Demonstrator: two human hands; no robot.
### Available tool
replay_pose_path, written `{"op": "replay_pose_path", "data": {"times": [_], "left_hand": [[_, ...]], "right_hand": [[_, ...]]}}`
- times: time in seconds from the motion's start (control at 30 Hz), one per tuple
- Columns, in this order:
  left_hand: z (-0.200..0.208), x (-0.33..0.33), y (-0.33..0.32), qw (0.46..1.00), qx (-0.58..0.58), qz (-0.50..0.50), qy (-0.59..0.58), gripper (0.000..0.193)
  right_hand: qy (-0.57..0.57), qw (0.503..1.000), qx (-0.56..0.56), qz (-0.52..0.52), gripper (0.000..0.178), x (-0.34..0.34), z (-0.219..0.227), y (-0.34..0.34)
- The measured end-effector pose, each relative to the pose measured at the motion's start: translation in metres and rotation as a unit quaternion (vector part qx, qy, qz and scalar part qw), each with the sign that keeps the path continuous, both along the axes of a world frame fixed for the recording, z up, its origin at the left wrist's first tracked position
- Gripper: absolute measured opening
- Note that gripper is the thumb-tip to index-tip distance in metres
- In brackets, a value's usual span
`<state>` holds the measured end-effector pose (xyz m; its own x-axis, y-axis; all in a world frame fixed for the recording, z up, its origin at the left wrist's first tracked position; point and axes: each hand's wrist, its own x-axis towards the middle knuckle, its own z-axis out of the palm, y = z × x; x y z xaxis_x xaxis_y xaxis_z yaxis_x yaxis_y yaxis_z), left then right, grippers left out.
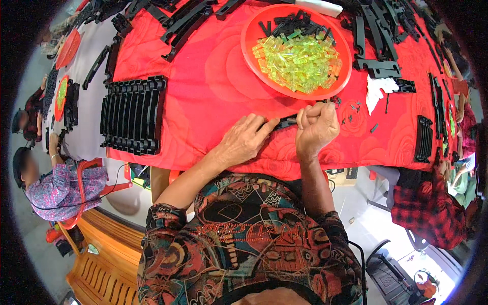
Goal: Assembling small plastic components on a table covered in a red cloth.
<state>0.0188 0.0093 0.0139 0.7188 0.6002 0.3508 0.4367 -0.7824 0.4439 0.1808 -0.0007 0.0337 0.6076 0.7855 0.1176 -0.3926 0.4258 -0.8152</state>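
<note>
while one black part (pixel 286 122) lies near the front edge of the red-covered table (pixel 203 101), between the left hand (pixel 241 136) and the right hand (pixel 318 127), the left arches palm down, fingers (pixel 267 126) slightly parted at the part; whether they hold it, i cannot tell. the right curls closed, its inside hidden. one red bowl (pixel 248 56) stands toward the far edge, one black ribbed block (pixel 133 116) near the front-left corner.

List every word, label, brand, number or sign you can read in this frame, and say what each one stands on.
None reads clearly enough to quote.
Patterned shirt: red studded marks across the chest resemble lettering, but I can't make them out.
Red bowl and ribbed black stack: no print visible.
Background: too small or blurred to tell.
</note>
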Motion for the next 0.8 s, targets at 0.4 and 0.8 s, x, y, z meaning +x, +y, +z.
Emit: {"op": "replay_pose_path", "data": {"times": [0.4,0.8], "left_hand": [[-0.004,0.001,0.0,1.0,-0.014,0.005,-0.024,0.048],[-0.003,0.002,0.0,1.0,-0.017,0.014,0.008,0.047]], "right_hand": [[-0.065,0.997,-0.018,0.033,0.039,-0.015,-0.028,-0.002],[-0.219,0.975,-0.023,0.01,0.038,-0.018,-0.031,-0.001]]}}
